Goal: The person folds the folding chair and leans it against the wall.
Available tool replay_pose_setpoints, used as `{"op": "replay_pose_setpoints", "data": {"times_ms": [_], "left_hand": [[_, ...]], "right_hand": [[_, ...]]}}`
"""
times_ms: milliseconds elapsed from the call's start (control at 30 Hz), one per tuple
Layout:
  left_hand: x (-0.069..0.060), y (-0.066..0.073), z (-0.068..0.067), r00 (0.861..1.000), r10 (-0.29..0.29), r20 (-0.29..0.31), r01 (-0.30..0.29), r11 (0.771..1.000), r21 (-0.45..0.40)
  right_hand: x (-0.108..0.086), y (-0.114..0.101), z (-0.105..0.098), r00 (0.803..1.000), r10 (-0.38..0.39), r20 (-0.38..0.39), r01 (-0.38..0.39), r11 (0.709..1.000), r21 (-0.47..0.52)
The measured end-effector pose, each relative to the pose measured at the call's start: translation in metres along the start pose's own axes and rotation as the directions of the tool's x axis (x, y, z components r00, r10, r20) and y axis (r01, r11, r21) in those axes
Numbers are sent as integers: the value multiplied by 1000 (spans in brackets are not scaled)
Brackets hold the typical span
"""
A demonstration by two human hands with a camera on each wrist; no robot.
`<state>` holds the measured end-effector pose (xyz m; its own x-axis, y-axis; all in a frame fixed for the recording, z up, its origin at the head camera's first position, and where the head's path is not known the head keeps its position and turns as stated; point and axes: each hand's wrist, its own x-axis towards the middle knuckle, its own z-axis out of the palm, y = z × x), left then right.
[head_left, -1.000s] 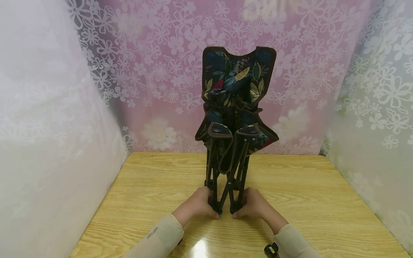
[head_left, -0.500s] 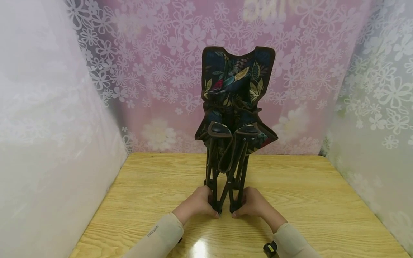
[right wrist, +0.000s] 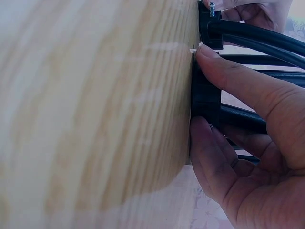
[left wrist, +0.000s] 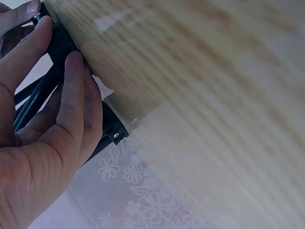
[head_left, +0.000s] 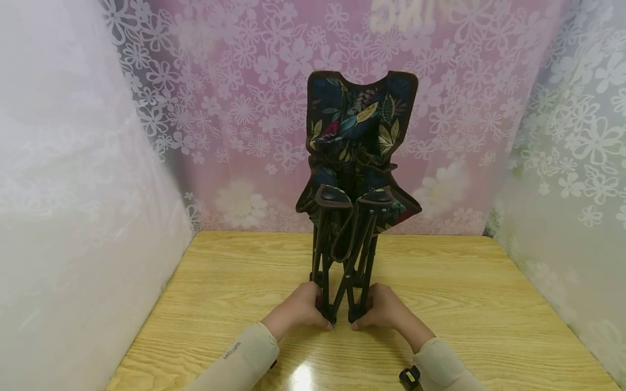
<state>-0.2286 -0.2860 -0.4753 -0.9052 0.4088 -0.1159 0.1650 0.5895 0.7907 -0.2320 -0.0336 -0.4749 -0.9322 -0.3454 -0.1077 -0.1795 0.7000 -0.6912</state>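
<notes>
A folding chair (head_left: 364, 117) stands upright and folded on the table, its dark leaf-print fabric bunched above thin black legs. My left hand (head_left: 304, 308) grips the black foot (left wrist: 61, 45) of the near left leg, with thumb and fingers on either side of it. On the near right leg, my right hand (head_left: 383, 309) pinches the other foot (right wrist: 205, 98) between thumb and fingers. A small screw (right wrist: 212, 9) shows at the left foot in the right wrist view. The feet rest at the tabletop. Farther legs are partly hidden behind the near ones.
The chair stands on a wood-grain table (head_left: 235, 266) with rounded far corners. Flower-patterned pink sheeting (head_left: 235, 108) hangs behind it, and pale sheeting closes off both sides. A black strap device (head_left: 409, 376) sits at my right wrist.
</notes>
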Motion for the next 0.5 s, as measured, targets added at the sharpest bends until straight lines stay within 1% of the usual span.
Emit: {"op": "replay_pose_setpoints", "data": {"times_ms": [500], "left_hand": [[0,1,0,1000,-13,-1,13,1000,26]], "right_hand": [[0,-2,-2,1000,-18,14,18,1000,11]]}}
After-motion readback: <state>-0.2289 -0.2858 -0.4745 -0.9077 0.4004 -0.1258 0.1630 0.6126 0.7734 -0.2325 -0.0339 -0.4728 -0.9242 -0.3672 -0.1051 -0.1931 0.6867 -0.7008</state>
